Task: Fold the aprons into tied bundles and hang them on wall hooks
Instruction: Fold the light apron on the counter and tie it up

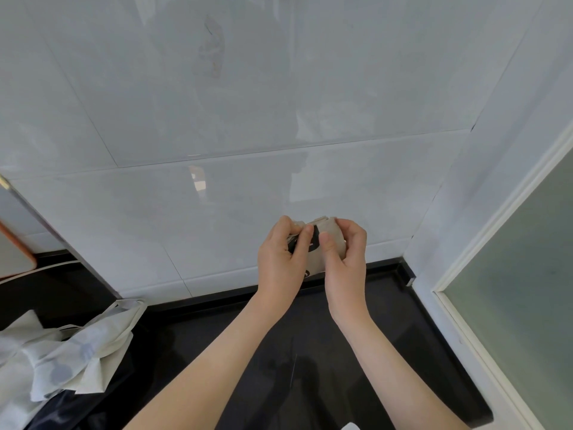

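Fingers [350, 227] of both hands: curled, pinching one small apron bundle [332, 235]; left hand [280, 256] and right hand [344, 259] on either side of it. Bundle is held up before the tiled wall [217, 197], above the far right of the counter [341, 352].
Bundle: soft beige cloth, black print, compact, lumpy.
Risk: tie probably not secure; a slackened pinch could let the folds spring open or the bundle drop. No hook in sight.
Second apron [71, 352]: pale, dotted, crumpled, near left.
Wall: glossy. Counter: dark, polished.
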Demonstrator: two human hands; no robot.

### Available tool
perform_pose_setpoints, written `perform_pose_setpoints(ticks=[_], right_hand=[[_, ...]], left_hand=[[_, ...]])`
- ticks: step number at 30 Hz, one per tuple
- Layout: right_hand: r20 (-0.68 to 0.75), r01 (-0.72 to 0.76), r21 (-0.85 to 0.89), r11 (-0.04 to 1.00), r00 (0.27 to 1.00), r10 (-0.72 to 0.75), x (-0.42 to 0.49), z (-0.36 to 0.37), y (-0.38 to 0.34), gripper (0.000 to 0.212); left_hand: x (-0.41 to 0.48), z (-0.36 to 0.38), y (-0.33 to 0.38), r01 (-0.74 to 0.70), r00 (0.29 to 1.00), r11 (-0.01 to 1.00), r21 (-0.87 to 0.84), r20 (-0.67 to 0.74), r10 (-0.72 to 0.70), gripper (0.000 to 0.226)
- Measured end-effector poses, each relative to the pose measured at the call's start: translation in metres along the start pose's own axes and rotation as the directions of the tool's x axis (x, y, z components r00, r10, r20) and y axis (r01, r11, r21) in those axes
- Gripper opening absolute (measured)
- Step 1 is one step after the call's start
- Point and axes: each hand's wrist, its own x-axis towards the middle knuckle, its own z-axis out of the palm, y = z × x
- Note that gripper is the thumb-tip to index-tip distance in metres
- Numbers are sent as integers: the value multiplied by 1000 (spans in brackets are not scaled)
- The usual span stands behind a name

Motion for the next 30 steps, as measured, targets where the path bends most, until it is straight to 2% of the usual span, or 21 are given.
perform_pose_setpoints(ticks=[3,6,10,15,21,24,26,28,30], right_hand=[[-22,14,-47,999,1000,-15,0,-2,0,20],[-4,-24,-21,999,1000,24,1,-4,-3,11],[38,-131,29,991,991,129,9,-9,-6,13],[136,-305,80,949,947,292,23,-16,-4,21],[130,-249,64,966,962,239,24,-10,0,17],[207,-301,-61,952,929,307,29,-12,4,24],[295,-366,-142,919,871,393,30,-15,6,33],[370,-405,-82,911,836,405,31,-20,10,37],[351,-381,57,923,873,339,28,-22,15,33]], left_hand=[[-3,3,2,17,1000,1000,-22,-19,-18,27],[-10,6,5,65,995,995,-70,-65,-70,26],[-12,7,5,109,991,988,-113,-68,-118,26],[-13,8,2,172,985,971,-168,16,-172,25],[-7,3,5,191,981,968,-160,62,-184,25],[-5,-1,4,171,983,978,-123,96,-159,25],[-4,-4,2,159,981,982,-98,129,-146,24],[-2,-9,0,142,978,986,-85,165,-126,22],[0,-13,0,113,971,992,-63,221,-97,18]])
